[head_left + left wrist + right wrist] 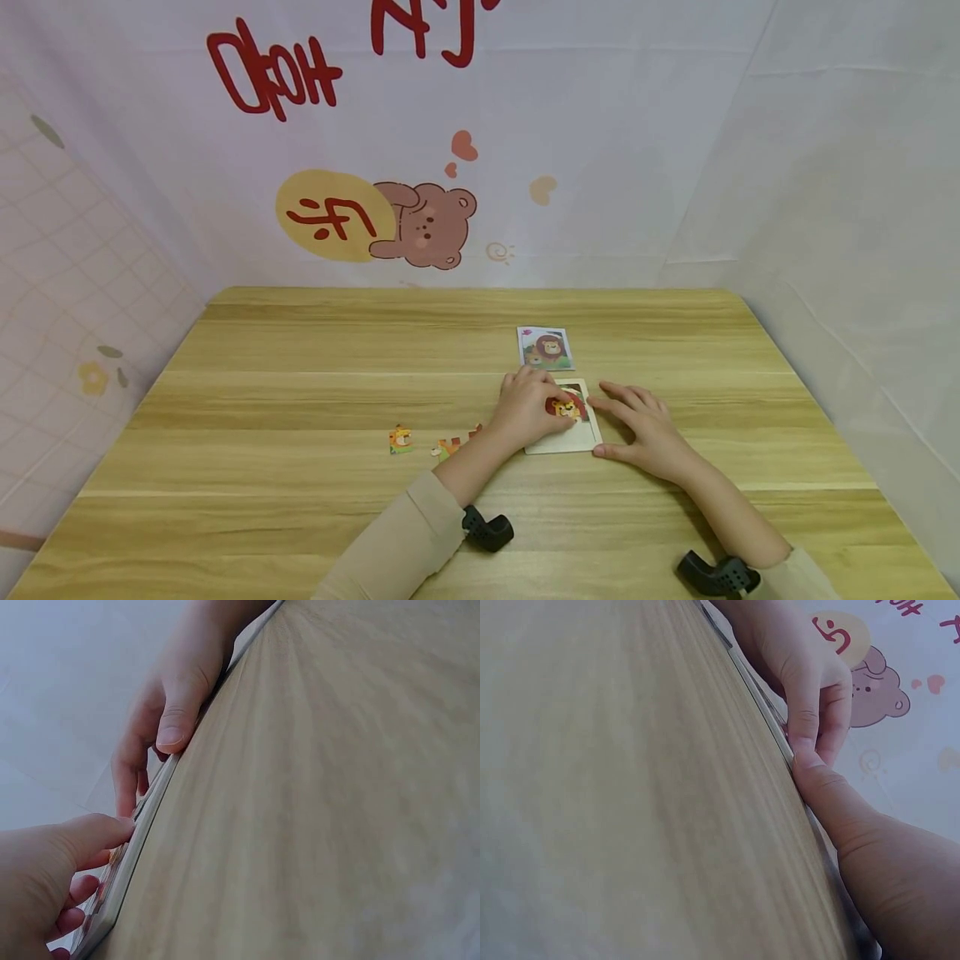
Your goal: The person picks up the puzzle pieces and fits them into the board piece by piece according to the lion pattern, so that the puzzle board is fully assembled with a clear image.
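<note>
There's the lion section (567, 408), in the upper part of the pale tray (543, 444), bare backing below it. The left hand (527, 406) arches over, thumb and finger at the lion; whether that grip pinches or merely presses, I can't tell. The right hand (651, 435) has a relaxed grip, at the tray's right edge: best brace there, line up the seams, press flat. Loose pieces (447, 450) lie leftward on the bench (262, 483); the picture card (546, 348) beyond makes a handy guide.

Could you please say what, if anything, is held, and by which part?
Whether anything is gripped is unclear: the left hand touches the lion picture, the right hand the board at its right edge.
</note>
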`<action>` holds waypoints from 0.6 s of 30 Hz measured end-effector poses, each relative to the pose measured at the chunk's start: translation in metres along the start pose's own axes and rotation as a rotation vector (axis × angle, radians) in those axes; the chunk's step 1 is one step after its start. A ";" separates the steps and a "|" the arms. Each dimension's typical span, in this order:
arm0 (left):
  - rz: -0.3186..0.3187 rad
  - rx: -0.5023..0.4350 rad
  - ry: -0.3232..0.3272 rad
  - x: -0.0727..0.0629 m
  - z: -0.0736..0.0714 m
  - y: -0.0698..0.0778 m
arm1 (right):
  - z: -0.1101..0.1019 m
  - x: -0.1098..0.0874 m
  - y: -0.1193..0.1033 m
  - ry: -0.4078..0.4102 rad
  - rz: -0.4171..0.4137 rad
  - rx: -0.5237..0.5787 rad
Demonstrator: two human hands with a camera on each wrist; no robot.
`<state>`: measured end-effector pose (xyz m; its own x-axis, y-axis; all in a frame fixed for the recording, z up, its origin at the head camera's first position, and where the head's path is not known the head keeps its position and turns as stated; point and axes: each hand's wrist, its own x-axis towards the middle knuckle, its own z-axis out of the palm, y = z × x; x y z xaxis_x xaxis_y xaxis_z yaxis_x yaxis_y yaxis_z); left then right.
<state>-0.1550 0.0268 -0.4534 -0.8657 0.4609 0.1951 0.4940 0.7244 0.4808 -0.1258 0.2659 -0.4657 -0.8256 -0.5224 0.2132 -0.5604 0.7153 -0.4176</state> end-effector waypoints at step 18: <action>0.006 0.007 0.004 -0.001 0.001 -0.001 | 0.000 0.001 0.000 -0.009 0.002 0.001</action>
<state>-0.1545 0.0259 -0.4552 -0.8630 0.4634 0.2014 0.4999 0.7251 0.4737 -0.1268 0.2656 -0.4658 -0.8261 -0.5252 0.2043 -0.5587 0.7158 -0.4189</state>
